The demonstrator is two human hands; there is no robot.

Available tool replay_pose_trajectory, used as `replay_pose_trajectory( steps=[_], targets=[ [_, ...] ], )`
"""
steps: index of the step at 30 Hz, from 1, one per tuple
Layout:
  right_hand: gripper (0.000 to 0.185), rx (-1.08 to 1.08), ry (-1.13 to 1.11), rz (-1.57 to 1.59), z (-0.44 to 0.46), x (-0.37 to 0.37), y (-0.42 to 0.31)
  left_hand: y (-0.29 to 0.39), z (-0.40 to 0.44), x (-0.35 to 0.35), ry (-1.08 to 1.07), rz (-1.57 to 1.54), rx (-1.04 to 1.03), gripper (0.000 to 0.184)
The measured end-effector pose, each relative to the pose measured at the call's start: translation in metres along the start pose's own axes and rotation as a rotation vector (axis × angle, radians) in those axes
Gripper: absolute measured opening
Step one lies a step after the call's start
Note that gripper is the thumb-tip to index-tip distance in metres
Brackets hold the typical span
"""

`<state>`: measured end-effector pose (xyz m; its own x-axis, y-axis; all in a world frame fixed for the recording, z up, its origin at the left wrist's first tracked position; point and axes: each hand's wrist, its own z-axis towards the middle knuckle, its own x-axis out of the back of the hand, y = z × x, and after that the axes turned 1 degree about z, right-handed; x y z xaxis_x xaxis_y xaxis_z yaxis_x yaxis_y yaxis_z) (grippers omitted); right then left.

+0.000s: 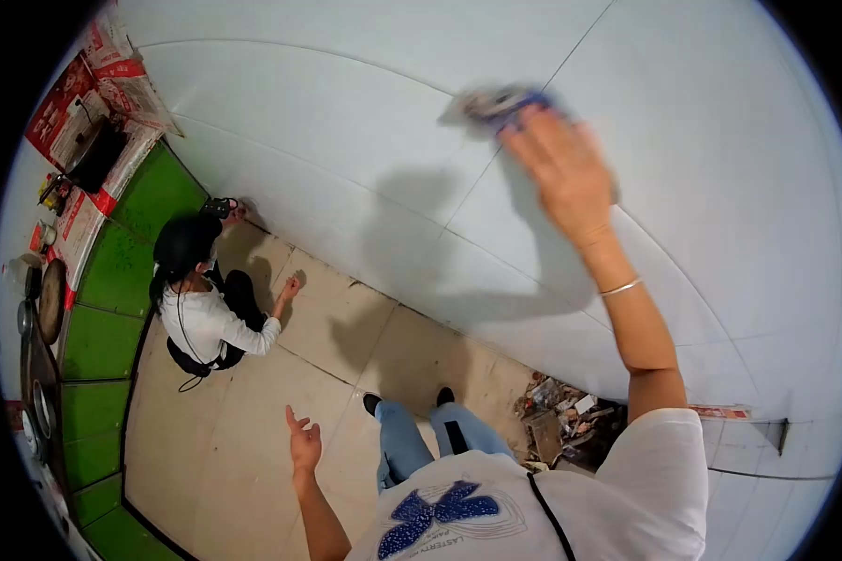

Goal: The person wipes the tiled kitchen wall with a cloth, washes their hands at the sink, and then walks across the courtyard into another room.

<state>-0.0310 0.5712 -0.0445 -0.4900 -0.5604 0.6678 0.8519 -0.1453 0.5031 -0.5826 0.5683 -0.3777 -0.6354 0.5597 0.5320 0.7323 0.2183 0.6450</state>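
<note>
My right hand [566,178] is raised against the white tiled wall [346,122], its fingers pressed on a crumpled cloth [507,107] of blue and pale brown. Hand and cloth are both blurred by motion. A thin bracelet circles my right wrist. Lower down, over the beige floor, my left hand [303,439] hangs in the air with its fingers apart and nothing in it.
Another person [215,318] crouches on the floor at the left, beside the wall. Green cabinets [98,341] line the left side, with a dark pot [95,154] on the counter. A debris pile [571,421] lies at the wall's foot, right of my legs.
</note>
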Motion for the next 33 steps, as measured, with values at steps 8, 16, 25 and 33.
replay_pose_trajectory(
  steps=[8, 16, 25, 33],
  targets=[
    [0.041, 0.344, -0.499, 0.102, -0.210, -0.074, -0.073, 0.003, -0.024, -0.043, 0.030, 0.050, -0.142, 0.078],
    [0.046, 0.106, -0.365, -0.031, -0.390, 0.128, 0.085, -0.001, -0.095, -0.148, 0.023, 0.131, -0.240, 0.078],
    [0.041, -0.172, 0.489, -0.438, -0.370, 0.327, 0.270, 0.088, -0.165, -0.258, -0.208, 0.058, -0.344, 0.074],
    [0.034, -0.077, 0.025, -0.137, -0.420, 0.235, 0.183, 0.121, -0.179, -0.298, -0.339, 0.145, -0.392, 0.076]
  ],
)
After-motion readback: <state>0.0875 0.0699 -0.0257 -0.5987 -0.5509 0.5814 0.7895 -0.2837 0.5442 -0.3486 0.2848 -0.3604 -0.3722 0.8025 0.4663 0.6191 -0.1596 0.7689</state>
